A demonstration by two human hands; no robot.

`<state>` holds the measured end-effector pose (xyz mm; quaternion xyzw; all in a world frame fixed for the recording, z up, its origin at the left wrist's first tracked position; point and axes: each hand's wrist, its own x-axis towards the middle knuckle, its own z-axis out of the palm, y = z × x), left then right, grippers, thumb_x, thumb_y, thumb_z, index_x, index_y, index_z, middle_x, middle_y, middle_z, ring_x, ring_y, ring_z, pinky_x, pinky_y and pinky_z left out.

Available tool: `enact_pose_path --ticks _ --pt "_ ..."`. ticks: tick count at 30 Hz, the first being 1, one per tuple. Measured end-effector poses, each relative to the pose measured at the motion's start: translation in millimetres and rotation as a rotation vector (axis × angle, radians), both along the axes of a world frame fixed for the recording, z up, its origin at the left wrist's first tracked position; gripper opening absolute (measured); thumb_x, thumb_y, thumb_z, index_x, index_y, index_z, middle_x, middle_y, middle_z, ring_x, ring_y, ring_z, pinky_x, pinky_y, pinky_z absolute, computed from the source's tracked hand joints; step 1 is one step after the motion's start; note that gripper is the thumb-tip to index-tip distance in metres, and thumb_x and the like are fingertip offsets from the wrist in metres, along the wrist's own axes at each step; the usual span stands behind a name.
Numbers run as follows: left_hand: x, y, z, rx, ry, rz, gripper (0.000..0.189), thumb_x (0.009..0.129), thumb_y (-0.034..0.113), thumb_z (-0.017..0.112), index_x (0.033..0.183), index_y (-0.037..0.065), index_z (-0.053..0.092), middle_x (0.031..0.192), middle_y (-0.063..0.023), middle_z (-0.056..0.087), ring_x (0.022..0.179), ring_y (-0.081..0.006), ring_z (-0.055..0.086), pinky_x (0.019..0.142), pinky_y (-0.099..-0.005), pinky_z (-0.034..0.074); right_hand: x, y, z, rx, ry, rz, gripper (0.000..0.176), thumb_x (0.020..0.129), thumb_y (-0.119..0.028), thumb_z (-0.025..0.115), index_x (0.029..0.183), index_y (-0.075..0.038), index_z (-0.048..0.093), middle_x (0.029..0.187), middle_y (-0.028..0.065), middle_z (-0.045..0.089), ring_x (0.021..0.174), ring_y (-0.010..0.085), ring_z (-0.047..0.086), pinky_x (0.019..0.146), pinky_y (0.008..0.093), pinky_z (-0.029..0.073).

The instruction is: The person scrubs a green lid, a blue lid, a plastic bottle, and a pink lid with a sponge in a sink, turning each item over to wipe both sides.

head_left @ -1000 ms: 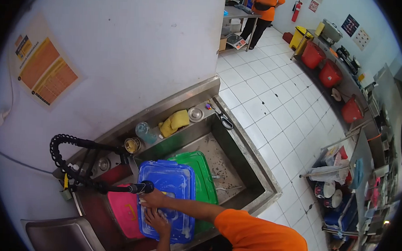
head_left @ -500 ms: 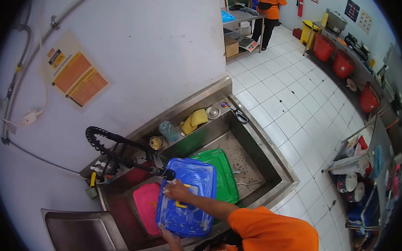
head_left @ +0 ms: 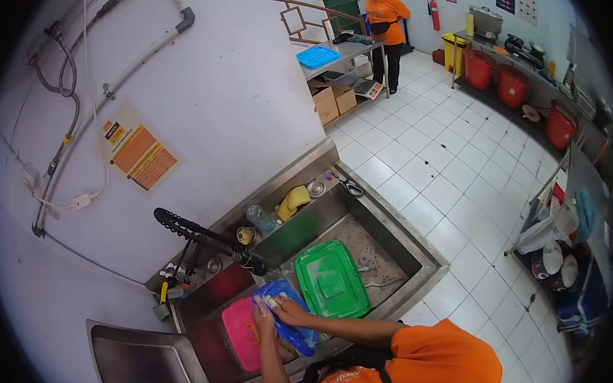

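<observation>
A soapy blue plastic lid (head_left: 303, 336) is tilted over the sink divider. My left hand (head_left: 263, 316) is closed on its far left edge. Close beside it, my right hand (head_left: 290, 312) presses against the lid's upper part, fingers curled round a small pale thing too small to make out. Beneath and left of the blue lid lies a pink lid (head_left: 237, 331) in the left basin. A green lid (head_left: 333, 280) with suds on it leans in the right basin. The black spring faucet (head_left: 205, 233) stands just beyond my hands.
Along the sink's back ledge are a yellow cloth (head_left: 293, 203), a clear bottle (head_left: 260, 218), a small round tub (head_left: 246, 235) and scissors (head_left: 351, 186). A person in orange (head_left: 387, 24) stands by a far table. Red buckets (head_left: 511, 86) line the right side.
The blue lid has gone from nearly flat to steeply tilted and lower. My right hand has moved toward its upper edge, near my left hand. The camera view has shifted.
</observation>
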<state>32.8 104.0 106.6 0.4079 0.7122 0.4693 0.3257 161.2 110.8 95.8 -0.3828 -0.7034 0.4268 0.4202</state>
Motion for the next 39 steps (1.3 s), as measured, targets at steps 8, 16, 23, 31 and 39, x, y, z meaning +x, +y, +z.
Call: enact_pose_path --ticks 8,16,23,31,39 --pt "54 19 43 0.071 -0.471 0.074 0.056 0.101 0.048 0.044 0.115 -0.004 0.059 0.107 -0.0121 0.064 0.096 -0.0235 0.063 0.088 -0.0376 0.049 45 -47 27 -0.074 -0.007 -0.131 0.047 0.092 -0.018 0.052 0.134 0.002 0.047 0.131 0.0292 0.049 0.122 0.0472 0.046 0.107 0.0467 0.036" --pt "83 32 25 0.037 -0.646 0.101 0.046 0.100 0.040 0.046 0.117 -0.001 0.057 0.109 -0.0142 0.061 0.093 -0.0277 0.064 0.080 -0.0386 0.054 66 -38 44 0.166 -0.108 -0.202 0.040 0.087 -0.010 0.054 0.126 0.002 0.053 0.117 0.0271 0.050 0.105 0.0477 0.052 0.092 0.0516 0.044" --pt "105 32 6 0.083 -0.644 0.219 0.044 0.100 0.041 0.047 0.121 0.003 0.055 0.112 -0.0159 0.061 0.098 -0.0278 0.064 0.081 -0.0390 0.055 82 -21 23 0.033 -0.256 -0.138 0.039 0.086 -0.013 0.052 0.120 0.005 0.059 0.111 0.0288 0.057 0.108 0.0442 0.054 0.094 0.0497 0.046" --pt "99 37 -15 0.185 -0.793 0.246 0.060 0.099 0.048 0.049 0.137 0.003 0.036 0.123 -0.0155 0.056 0.107 -0.0297 0.060 0.092 -0.0427 0.049 139 -53 34 -0.060 -0.555 0.013 0.031 0.090 -0.024 0.055 0.107 0.002 0.062 0.100 0.0261 0.061 0.095 0.0439 0.061 0.084 0.0511 0.051" --pt "106 45 -10 0.093 -0.706 0.382 0.073 0.099 0.048 0.050 0.148 0.000 0.026 0.145 -0.0187 0.041 0.125 -0.0314 0.049 0.103 -0.0441 0.041 132 -54 20 -0.002 -0.406 -0.122 0.030 0.090 -0.022 0.054 0.105 0.003 0.061 0.103 0.0273 0.061 0.102 0.0463 0.058 0.091 0.0526 0.047"
